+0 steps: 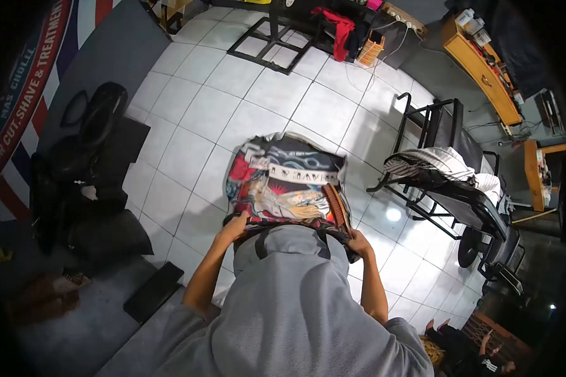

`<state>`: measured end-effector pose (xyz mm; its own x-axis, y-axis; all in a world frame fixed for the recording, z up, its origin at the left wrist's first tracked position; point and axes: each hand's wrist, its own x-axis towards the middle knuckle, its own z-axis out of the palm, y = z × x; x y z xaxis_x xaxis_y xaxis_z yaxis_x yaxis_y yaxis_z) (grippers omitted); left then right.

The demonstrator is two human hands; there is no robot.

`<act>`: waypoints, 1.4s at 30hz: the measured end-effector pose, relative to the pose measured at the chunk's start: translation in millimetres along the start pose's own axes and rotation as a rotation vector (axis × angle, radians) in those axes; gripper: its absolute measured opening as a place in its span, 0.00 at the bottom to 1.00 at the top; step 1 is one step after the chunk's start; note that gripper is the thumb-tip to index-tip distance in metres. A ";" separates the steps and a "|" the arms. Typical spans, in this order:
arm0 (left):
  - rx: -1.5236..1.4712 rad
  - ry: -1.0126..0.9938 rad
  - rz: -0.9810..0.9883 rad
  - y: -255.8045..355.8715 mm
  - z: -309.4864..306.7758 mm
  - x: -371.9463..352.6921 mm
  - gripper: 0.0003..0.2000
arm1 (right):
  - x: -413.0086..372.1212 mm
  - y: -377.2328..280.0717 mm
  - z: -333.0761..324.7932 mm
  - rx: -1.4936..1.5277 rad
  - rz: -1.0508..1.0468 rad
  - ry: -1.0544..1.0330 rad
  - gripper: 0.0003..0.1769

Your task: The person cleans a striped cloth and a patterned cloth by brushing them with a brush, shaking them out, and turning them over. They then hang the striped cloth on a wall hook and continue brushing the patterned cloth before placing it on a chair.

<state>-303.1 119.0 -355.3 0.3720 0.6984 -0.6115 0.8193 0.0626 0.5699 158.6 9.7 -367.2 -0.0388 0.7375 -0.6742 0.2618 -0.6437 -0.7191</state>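
Observation:
A barber cape (pixel 299 196) with a colourful print and a pale band of lettering spreads out in front of my body, above the tiled floor. My left hand (pixel 234 227) is closed on its near left edge. At the near right edge, my right hand (pixel 360 244) grips the cape's dark hem. A brown brush (pixel 337 206) runs forward from that same hand and lies along the right side of the print; its lower end reaches my fingers.
Right of me stands a black barber chair (pixel 478 201) with a striped cloth (pixel 431 162) draped over it. Dark seats (pixel 107 232) line the left side. A black metal frame (pixel 270 44) rests on the floor ahead. Another person (pixel 465 349) is at the lower right.

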 end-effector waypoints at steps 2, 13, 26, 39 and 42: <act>0.127 0.148 -0.032 7.9 -6.7 3.0 0.16 | -0.1 -12.0 -11.8 -0.211 0.029 -0.142 0.23; 0.026 1.038 0.387 191.0 -199.2 19.7 0.25 | 2.8 -239.5 -71.8 -0.489 -0.652 0.996 0.21; 0.339 0.293 0.514 68.7 -62.1 17.8 0.17 | 5.8 -86.0 -16.2 -0.602 -0.243 0.371 0.22; -0.116 -0.132 0.175 96.1 -111.4 -57.8 0.21 | -56.2 -118.9 -23.5 0.236 -0.060 -0.044 0.19; -0.277 -0.178 0.332 94.4 -110.2 -91.0 0.29 | -83.0 -117.8 -30.7 0.176 -0.164 -0.261 0.22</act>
<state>-307.7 139.9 -185.4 0.6835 0.5810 -0.4418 0.5046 0.0613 0.8612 160.6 30.7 -221.4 -0.3177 0.7712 -0.5517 0.0627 -0.5635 -0.8238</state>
